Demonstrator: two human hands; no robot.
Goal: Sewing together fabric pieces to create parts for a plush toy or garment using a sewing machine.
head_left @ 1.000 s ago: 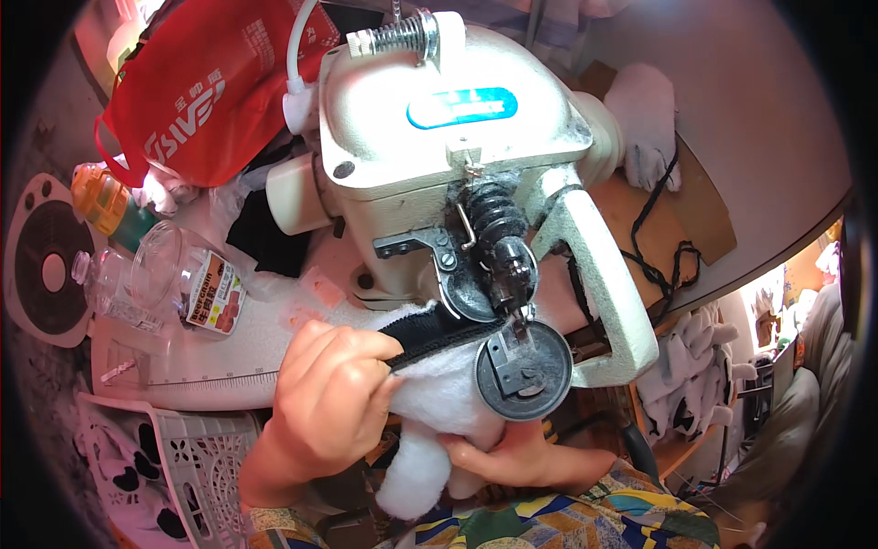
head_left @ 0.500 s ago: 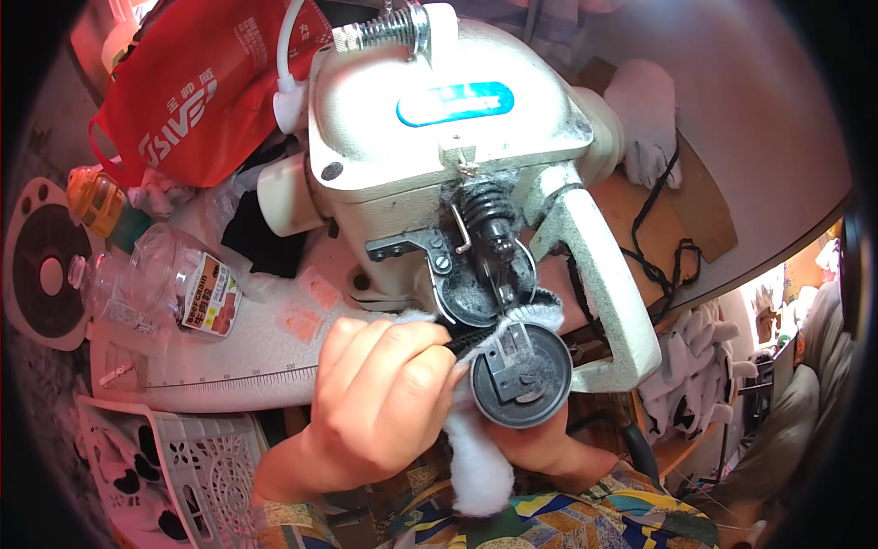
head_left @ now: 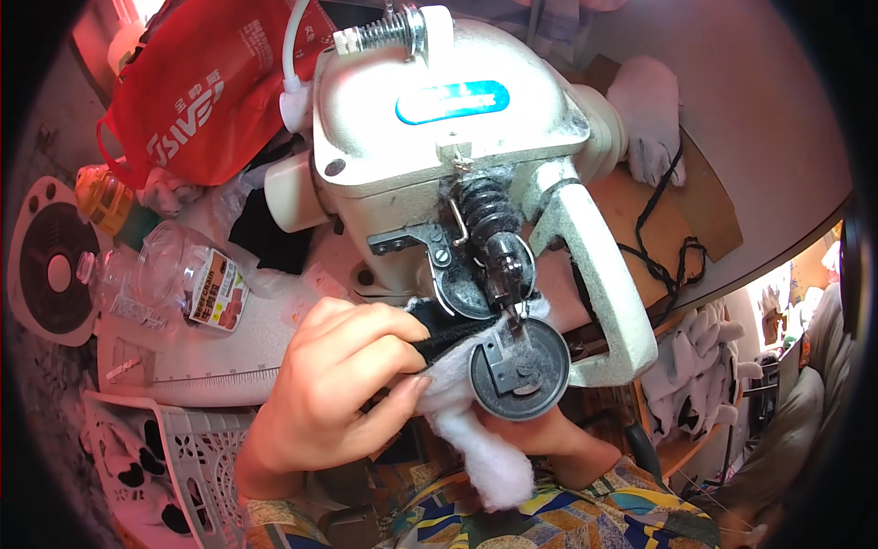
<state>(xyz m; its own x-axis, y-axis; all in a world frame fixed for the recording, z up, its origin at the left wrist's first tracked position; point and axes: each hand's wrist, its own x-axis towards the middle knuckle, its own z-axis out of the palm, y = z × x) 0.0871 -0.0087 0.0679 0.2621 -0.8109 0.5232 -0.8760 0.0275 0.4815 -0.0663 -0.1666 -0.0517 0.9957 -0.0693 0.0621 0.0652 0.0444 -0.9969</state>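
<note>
Head view: a black strip (head_left: 451, 336) along white fuzzy fabric (head_left: 494, 464) is gripped by the fingers of the left hand (head_left: 338, 386), left of the round plate (head_left: 541, 389). The grip of the right hand (head_left: 535, 435), behind it, cannot be told. The strip could be skewed by uneven pulling.

White lettering (head_left: 187, 123) marks the red bag (head_left: 233, 78). Blue oval badge (head_left: 453, 102) on sewing machine (head_left: 366, 137): characters lost in glare. Printed label (head_left: 219, 291): clear jar (head_left: 167, 259). Numbered scale (head_left: 215, 374): worktop (head_left: 265, 343) edge.
</note>
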